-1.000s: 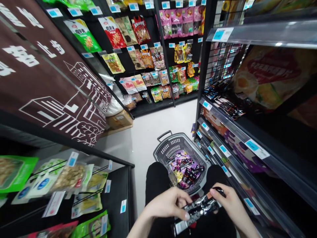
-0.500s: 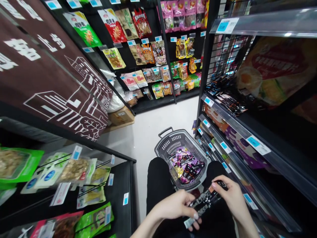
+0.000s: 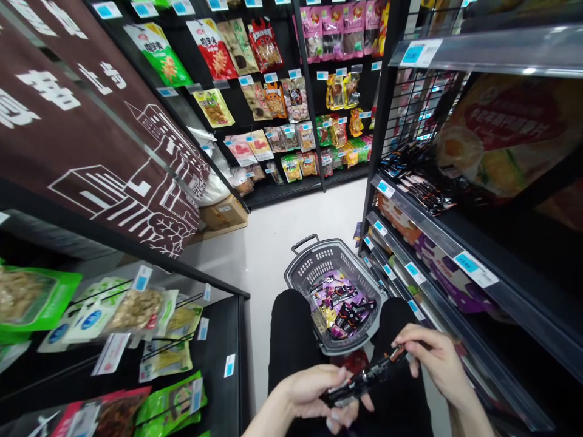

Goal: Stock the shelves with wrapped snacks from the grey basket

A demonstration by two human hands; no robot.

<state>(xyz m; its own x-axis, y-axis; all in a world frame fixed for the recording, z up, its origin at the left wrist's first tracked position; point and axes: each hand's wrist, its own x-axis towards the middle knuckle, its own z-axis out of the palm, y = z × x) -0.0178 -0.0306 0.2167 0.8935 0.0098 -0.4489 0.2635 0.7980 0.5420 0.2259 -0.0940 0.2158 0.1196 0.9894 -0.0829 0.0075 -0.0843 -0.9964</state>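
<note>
Low in the view, both my hands hold a long black snack packet (image 3: pixel 368 377) across my lap. My left hand (image 3: pixel 316 394) grips its near end with curled fingers. My right hand (image 3: pixel 430 358) pinches its far end. The packet is turned edge-on, so little of its face shows. Just beyond my knees a grey plastic basket (image 3: pixel 314 267) stands on the floor, holding several purple and black snack packets (image 3: pixel 341 303).
A black shelf unit (image 3: pixel 455 255) with blue price tags and dark packets runs along my right. On the left, green and white snack bags (image 3: pixel 136 309) hang below a brown banner (image 3: pixel 91 133). Hanging snacks cover the far wall. A cardboard box (image 3: pixel 223 213) sits on the pale floor.
The packet has been turned from face-up to edge-on between my hands. My left hand has sunk lower and my right hand has shifted slightly right.
</note>
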